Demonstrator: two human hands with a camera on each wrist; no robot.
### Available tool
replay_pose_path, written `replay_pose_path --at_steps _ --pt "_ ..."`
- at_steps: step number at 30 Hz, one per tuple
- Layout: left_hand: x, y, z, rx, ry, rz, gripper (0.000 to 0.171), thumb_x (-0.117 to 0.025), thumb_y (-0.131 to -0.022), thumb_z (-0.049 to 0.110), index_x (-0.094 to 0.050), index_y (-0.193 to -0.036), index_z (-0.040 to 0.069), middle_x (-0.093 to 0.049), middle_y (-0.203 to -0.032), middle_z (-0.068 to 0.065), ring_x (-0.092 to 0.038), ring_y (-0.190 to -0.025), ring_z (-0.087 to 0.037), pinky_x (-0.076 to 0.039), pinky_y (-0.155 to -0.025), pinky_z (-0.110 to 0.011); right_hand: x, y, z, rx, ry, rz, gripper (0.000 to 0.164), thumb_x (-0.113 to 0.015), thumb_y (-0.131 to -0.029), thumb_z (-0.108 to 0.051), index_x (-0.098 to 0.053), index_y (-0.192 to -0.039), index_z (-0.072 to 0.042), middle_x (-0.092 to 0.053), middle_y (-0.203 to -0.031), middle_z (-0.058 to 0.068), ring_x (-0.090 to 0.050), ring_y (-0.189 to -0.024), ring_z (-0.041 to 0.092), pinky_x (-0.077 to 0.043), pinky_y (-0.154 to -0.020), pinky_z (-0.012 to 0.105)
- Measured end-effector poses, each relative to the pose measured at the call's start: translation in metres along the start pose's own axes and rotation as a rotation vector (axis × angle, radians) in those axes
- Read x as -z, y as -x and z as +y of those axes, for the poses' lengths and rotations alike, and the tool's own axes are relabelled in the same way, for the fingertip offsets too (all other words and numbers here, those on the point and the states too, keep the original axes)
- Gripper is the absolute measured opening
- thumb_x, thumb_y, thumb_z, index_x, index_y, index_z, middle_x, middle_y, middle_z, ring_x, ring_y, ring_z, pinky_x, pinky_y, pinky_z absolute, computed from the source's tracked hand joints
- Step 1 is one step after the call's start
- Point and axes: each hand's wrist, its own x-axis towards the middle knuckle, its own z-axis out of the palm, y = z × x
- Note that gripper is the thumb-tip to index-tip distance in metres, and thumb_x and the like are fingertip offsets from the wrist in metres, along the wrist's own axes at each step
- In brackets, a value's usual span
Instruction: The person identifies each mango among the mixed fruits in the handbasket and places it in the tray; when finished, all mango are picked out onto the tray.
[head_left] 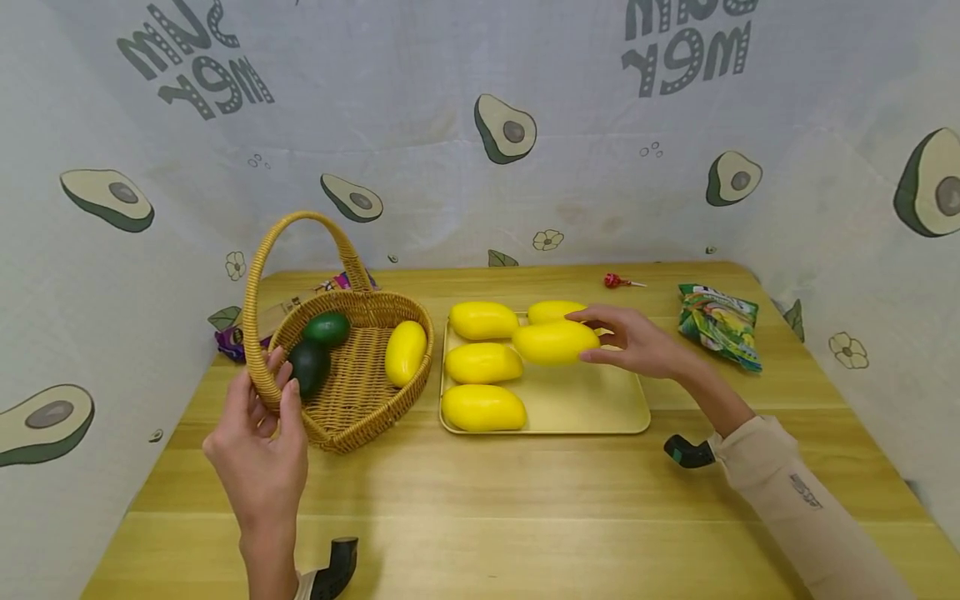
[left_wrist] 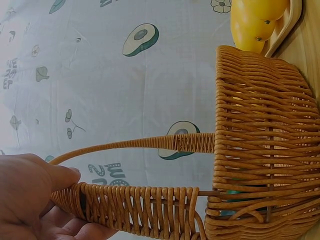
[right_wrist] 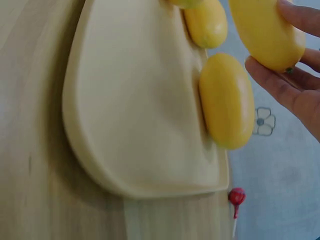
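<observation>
My left hand (head_left: 258, 450) holds the handle (left_wrist: 135, 207) of a wicker basket (head_left: 375, 421), thumb on one side and fingers on the other. Inside the basket lie two dark green avocado-like fruits, one lighter (head_left: 327, 329) and one nearly black (head_left: 310, 367), and a yellow mango (head_left: 406, 353). Over a pale yellow tray (head_left: 585, 408), my right hand (head_left: 633, 342) pinches another yellow mango (head_left: 556, 342) by its end, between thumb and fingers. Beneath and beside it, several more mangoes (head_left: 483, 408) lie on the tray, three of them in a column along its left side.
A red lollipop (head_left: 617, 281) lies behind the tray, and a green snack bag (head_left: 720, 325) at the back right. Purple packaging (head_left: 231, 343) shows partly behind the basket. A printed cloth (head_left: 435, 200) hangs around the wooden table (head_left: 480, 517).
</observation>
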Motion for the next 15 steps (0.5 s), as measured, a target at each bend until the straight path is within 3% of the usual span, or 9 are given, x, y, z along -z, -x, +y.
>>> replay_pose_path --at_steps 7,15 --pt "0.0 -0.001 -0.001 -0.004 -0.006 0.005 0.038 -0.073 -0.096 -0.012 -0.071 -0.134 -0.006 -0.076 -0.128 -0.018 -0.07 -0.108 0.011 -0.055 -0.087 -0.007 0.003 0.011 0.01 -0.052 0.054 0.005 0.055 -0.075 -0.099 0.002 -0.055 -0.149 0.011 -0.056 -0.151 0.03 -0.058 -0.133 0.047 -0.056 -0.108 0.057" --pt "-0.001 0.0 -0.002 -0.014 -0.017 0.006 0.037 -0.073 -0.096 -0.011 -0.071 -0.133 -0.007 -0.076 -0.127 -0.018 -0.068 -0.107 0.013 -0.054 -0.086 -0.006 -0.001 0.016 0.021 -0.093 0.081 -0.016 0.056 -0.076 -0.099 -0.002 -0.055 -0.149 0.01 -0.057 -0.149 0.029 -0.059 -0.132 0.047 -0.057 -0.107 0.056"
